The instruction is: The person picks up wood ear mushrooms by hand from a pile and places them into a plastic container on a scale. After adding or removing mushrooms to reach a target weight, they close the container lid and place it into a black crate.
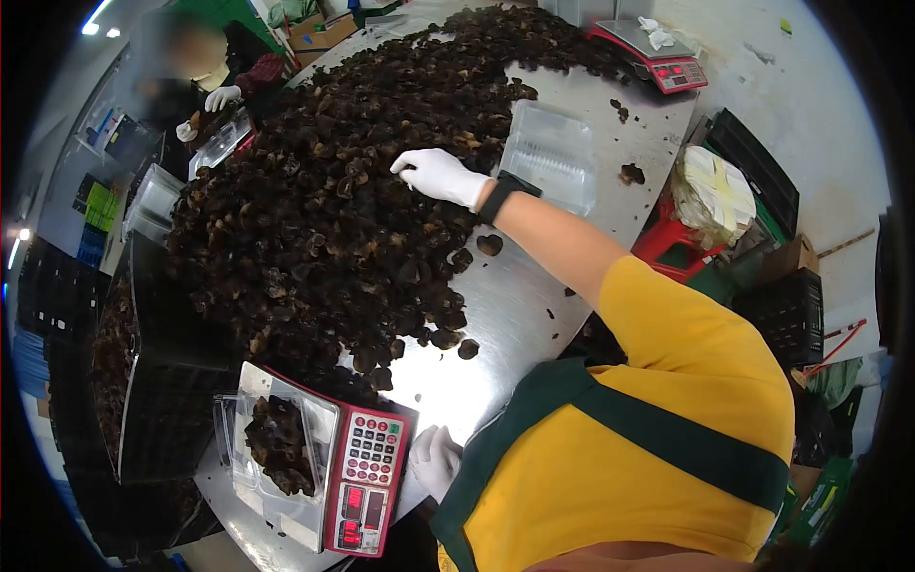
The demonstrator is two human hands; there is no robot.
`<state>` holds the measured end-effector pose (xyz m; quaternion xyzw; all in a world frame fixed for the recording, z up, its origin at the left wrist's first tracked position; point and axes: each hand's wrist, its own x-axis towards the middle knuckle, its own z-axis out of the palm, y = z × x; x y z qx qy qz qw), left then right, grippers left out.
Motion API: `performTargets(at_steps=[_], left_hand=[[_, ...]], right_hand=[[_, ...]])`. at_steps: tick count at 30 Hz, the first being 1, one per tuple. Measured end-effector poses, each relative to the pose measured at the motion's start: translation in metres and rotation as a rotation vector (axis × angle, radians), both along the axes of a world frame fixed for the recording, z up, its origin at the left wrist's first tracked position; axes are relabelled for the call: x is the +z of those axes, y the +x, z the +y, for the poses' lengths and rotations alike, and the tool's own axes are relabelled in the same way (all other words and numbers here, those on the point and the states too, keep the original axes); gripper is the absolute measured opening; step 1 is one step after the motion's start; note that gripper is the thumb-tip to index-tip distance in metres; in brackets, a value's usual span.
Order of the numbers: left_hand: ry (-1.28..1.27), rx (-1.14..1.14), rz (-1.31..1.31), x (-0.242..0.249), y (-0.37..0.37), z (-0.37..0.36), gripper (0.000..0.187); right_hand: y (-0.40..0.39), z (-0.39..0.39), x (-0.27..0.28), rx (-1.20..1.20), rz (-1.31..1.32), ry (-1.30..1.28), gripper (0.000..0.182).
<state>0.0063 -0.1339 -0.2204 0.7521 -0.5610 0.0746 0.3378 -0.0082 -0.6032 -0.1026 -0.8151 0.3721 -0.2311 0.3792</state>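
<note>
A large heap of dark brown, ear-shaped pieces, like wood ear fungus (315,210), covers much of the metal table (519,276). Over its right side is my right hand (438,178) in a white glove, fingers curled together at the pieces; anything between them is hidden. My left hand (436,462), also gloved, rests low by the table's near edge, beside the red scale (367,477), with its fingers folded and nothing seen in them. On the scale's plate, a clear plastic container (315,429) holds a clump of dark pieces (279,446).
Stacked clear trays (550,157) lie right of the heap. A second red scale (658,57) stands at the far end. Across the table, a person's gloved hands (222,98) are near another clear container (221,143). A black crate (176,381) is at left, a red stool (667,238) at right.
</note>
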Motion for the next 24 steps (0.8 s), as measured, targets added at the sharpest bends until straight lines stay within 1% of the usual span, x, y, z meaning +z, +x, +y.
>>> performTargets(at_steps=[1, 2, 4, 5, 6, 8, 9, 10, 12, 13, 14, 16, 17, 19, 20, 22, 24], left_hand=[[-0.02, 0.02, -0.034, 0.0, 0.0, -0.002, 0.036], [-0.039, 0.038, -0.067, 0.001, 0.0, -0.003, 0.034], [-0.029, 0.016, -0.071, 0.004, 0.003, -0.003, 0.035], [-0.014, 0.002, -0.072, 0.003, 0.005, -0.002, 0.036], [-0.002, -0.01, -0.07, 0.0, 0.007, 0.0, 0.037], [0.001, -0.049, -0.073, -0.003, 0.014, 0.002, 0.038], [-0.002, -0.085, -0.074, -0.005, 0.017, 0.002, 0.039], [-0.003, -0.097, -0.071, -0.007, 0.019, 0.002, 0.039], [-0.004, -0.123, -0.133, -0.011, 0.023, 0.002, 0.041], [-0.008, -0.135, -0.128, -0.012, 0.024, 0.002, 0.041], [-0.014, -0.146, -0.14, -0.012, 0.025, 0.002, 0.041], [-0.022, -0.168, -0.152, -0.014, 0.027, 0.003, 0.041], [-0.033, -0.16, -0.144, -0.018, 0.026, 0.003, 0.042], [-0.038, -0.161, -0.137, -0.021, 0.027, 0.003, 0.042], [-0.03, -0.17, -0.137, -0.022, 0.028, 0.005, 0.043], [-0.061, -0.163, -0.147, -0.022, 0.026, 0.003, 0.041], [-0.069, -0.193, -0.139, -0.021, 0.027, 0.003, 0.04]], right_hand=[[0.015, -0.003, 0.005, -0.009, 0.121, -0.086, 0.035], [0.026, -0.005, 0.008, 0.037, 0.344, -0.089, 0.044], [0.042, -0.002, -0.002, 0.117, 0.542, -0.164, 0.05], [0.046, -0.005, -0.005, 0.18, 0.594, -0.128, 0.06], [0.042, -0.005, -0.007, 0.176, 0.591, -0.125, 0.06], [0.022, -0.001, -0.015, 0.187, 0.233, -0.149, 0.058], [0.012, 0.005, -0.008, 0.171, 0.241, -0.084, 0.057], [0.004, 0.006, -0.011, 0.158, 0.246, -0.083, 0.057], [-0.014, 0.007, -0.013, 0.227, -0.013, 0.023, 0.054], [-0.022, 0.008, -0.013, 0.271, -0.073, 0.057, 0.054], [-0.028, 0.014, -0.015, 0.26, -0.068, 0.056, 0.054], [-0.037, 0.029, -0.017, 0.071, -0.285, 0.089, 0.047], [-0.043, 0.032, -0.015, 0.06, -0.286, 0.084, 0.047], [-0.06, 0.042, 0.005, 0.135, -0.147, 0.282, 0.041], [-0.074, 0.056, 0.012, 0.143, -0.182, 0.285, 0.04], [-0.111, 0.08, 0.019, 0.166, -0.143, 0.447, 0.037], [-0.157, 0.097, 0.02, 0.178, -0.017, 0.369, 0.026]])
